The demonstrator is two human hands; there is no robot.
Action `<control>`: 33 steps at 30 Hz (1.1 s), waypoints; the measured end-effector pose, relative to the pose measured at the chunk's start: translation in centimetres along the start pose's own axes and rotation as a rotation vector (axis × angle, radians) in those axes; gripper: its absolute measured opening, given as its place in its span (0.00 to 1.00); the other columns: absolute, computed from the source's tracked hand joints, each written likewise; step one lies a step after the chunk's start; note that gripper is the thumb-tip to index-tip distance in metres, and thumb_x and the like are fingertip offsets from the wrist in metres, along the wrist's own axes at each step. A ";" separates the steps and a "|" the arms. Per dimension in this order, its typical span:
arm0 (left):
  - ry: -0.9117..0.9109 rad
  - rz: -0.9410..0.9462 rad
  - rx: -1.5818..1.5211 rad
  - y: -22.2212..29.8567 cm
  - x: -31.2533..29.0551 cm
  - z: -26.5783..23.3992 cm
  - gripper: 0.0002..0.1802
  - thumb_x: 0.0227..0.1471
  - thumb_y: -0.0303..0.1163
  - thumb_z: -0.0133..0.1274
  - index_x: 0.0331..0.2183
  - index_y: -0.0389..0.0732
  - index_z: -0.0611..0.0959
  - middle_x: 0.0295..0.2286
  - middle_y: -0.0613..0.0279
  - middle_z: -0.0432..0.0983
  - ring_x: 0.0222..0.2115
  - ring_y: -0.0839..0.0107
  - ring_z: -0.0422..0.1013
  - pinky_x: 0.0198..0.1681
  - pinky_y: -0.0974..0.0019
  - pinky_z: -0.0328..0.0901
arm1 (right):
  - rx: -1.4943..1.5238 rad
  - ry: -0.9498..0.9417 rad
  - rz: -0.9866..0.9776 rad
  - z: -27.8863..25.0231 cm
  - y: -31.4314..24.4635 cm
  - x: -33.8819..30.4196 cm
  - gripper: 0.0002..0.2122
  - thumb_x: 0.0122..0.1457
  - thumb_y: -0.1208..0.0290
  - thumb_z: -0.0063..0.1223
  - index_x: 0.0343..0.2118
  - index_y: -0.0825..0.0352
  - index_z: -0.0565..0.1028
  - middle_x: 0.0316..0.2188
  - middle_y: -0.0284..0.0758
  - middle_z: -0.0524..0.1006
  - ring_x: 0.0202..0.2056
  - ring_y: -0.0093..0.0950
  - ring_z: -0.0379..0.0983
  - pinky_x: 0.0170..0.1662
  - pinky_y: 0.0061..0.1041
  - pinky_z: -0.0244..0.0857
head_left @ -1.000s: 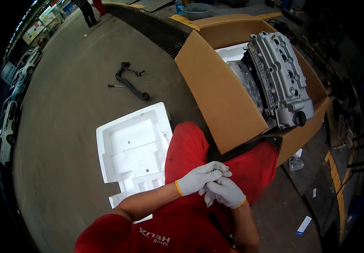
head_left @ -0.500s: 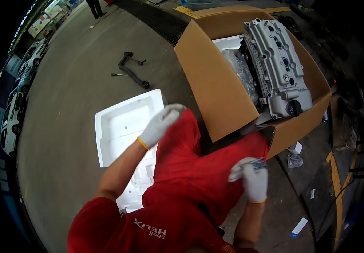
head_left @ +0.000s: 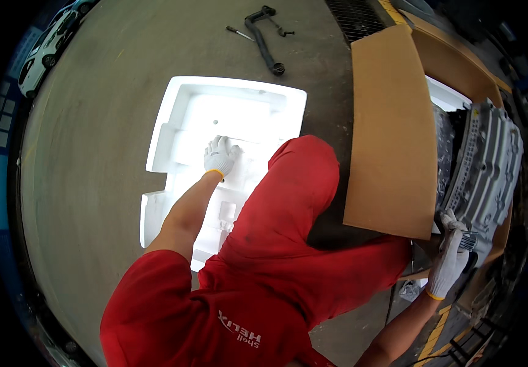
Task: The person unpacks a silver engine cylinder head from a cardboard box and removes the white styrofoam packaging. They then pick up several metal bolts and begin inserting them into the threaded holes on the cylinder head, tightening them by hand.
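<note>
My left hand (head_left: 220, 158), in a white knit glove with a yellow cuff, lies with fingers spread on a white foam packing tray (head_left: 178, 144). Nothing is held in it. At the right, my gloved right hand (head_left: 449, 263) is closed around a small bundle of slim grey metal pieces (head_left: 469, 241), whose exact kind is unclear. Its fingertips are at the near end of a silver engine cylinder head with its valve cover (head_left: 490, 165). That engine part sits tilted in an open cardboard box (head_left: 392, 140), beside clear plastic wrapping (head_left: 443, 150).
A black curved hose-like part (head_left: 258, 40) and a slim tool (head_left: 239, 33) lie on the grey floor beyond the tray. A floor grate (head_left: 355, 18) is at the far side. Crumpled plastic (head_left: 409, 290) lies near my right knee. Parked cars (head_left: 47, 52) line the far left.
My left hand has come down from my knee onto the foam tray. My right hand has moved right to the engine part, still holding the grey pieces. The view has turned left and down.
</note>
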State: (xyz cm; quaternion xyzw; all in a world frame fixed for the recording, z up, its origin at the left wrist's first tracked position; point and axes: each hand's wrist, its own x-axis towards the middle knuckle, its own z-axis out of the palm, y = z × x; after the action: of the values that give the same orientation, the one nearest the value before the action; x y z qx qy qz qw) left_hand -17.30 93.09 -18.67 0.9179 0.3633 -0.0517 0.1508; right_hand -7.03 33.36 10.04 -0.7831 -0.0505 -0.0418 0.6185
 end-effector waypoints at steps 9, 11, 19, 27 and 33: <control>0.041 0.751 0.231 5.0 8.1 -2.2 0.48 0.48 0.60 0.66 0.62 0.42 0.73 0.64 0.49 0.64 0.67 0.46 0.56 0.72 0.42 0.48 | -0.207 0.068 0.230 5.5 3.2 4.9 0.20 0.79 0.60 0.43 0.50 0.76 0.79 0.51 0.41 0.82 0.55 0.29 0.76 0.63 0.30 0.64; 0.043 0.818 0.269 5.5 10.0 -0.8 0.49 0.48 0.62 0.65 0.62 0.43 0.73 0.64 0.48 0.63 0.68 0.44 0.54 0.72 0.37 0.45 | -0.151 0.077 0.289 6.4 3.1 4.6 0.21 0.79 0.60 0.40 0.49 0.77 0.78 0.51 0.43 0.81 0.56 0.30 0.75 0.65 0.31 0.63; -0.012 0.803 0.355 5.1 12.6 2.6 0.51 0.43 0.65 0.64 0.62 0.46 0.75 0.65 0.48 0.62 0.69 0.40 0.52 0.71 0.28 0.42 | -0.509 0.216 0.358 7.0 2.7 3.8 0.21 0.79 0.61 0.36 0.51 0.77 0.75 0.51 0.46 0.79 0.55 0.36 0.74 0.66 0.35 0.62; 0.134 0.896 0.260 3.8 14.8 4.8 0.51 0.46 0.67 0.60 0.61 0.41 0.74 0.64 0.42 0.63 0.65 0.33 0.56 0.68 0.24 0.43 | -0.423 0.339 0.388 11.6 1.1 6.4 0.15 0.69 0.71 0.44 0.41 0.81 0.77 0.44 0.56 0.80 0.45 0.43 0.78 0.55 0.40 0.71; 0.098 0.744 0.297 4.5 15.8 5.6 0.51 0.48 0.69 0.55 0.63 0.42 0.73 0.65 0.43 0.62 0.67 0.35 0.54 0.68 0.24 0.42 | -0.469 0.319 0.365 9.9 0.7 7.2 0.12 0.68 0.73 0.46 0.40 0.79 0.77 0.40 0.55 0.81 0.43 0.43 0.79 0.55 0.41 0.72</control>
State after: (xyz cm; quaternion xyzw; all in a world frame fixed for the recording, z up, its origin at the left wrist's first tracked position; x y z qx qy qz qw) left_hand -2.61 98.57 -26.14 1.0000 0.0018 -0.0015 0.0075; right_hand 0.26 43.05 8.03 -0.8838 0.1990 -0.0630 0.4188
